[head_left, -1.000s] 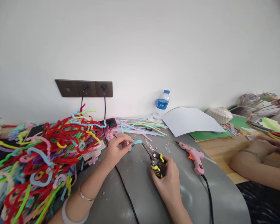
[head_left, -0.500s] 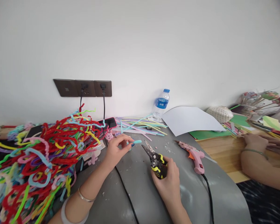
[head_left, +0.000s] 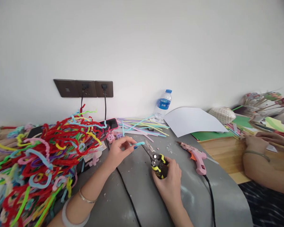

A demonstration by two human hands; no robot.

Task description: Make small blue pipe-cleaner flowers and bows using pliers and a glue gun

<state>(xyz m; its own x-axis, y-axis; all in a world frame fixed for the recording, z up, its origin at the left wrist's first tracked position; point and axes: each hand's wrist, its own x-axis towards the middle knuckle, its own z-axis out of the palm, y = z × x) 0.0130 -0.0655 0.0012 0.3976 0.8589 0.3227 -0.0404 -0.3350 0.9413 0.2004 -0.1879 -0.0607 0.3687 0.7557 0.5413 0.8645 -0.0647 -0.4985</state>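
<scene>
The left hand (head_left: 123, 150), at the centre of the frame, pinches a short, fuzzy light-blue piece (head_left: 140, 143) between thumb and fingertips. Right of it, the right hand (head_left: 170, 173) is curled around the black-and-yellow handles of the pliers (head_left: 156, 162), whose pointed metal jaws stand parted with their tips just beside the blue piece's free end.

Beyond the left hand lie a small, looped pink flower shape (head_left: 110, 137), a dark phone (head_left: 111, 124) with a pink edge, and thin, straight pastel stems (head_left: 144, 126) in a loose spread. Above them, a clear plastic bottle (head_left: 163, 104) with blue cap and label stands near the wall; its fill level is hard to tell.

At right of centre, a pink glue gun (head_left: 197, 157) lies on the smooth grey bench (head_left: 144, 198), a pale stick protruding from its rear. Behind it, a curved white sheet (head_left: 195, 121) overlaps green sheets (head_left: 211, 136).

A tangled heap of soft, curly, many-coloured stems (head_left: 59, 142) fills the left side. At the right edge, another person's forearm (head_left: 262, 167) rests by the wooden surface (head_left: 220, 154).
</scene>
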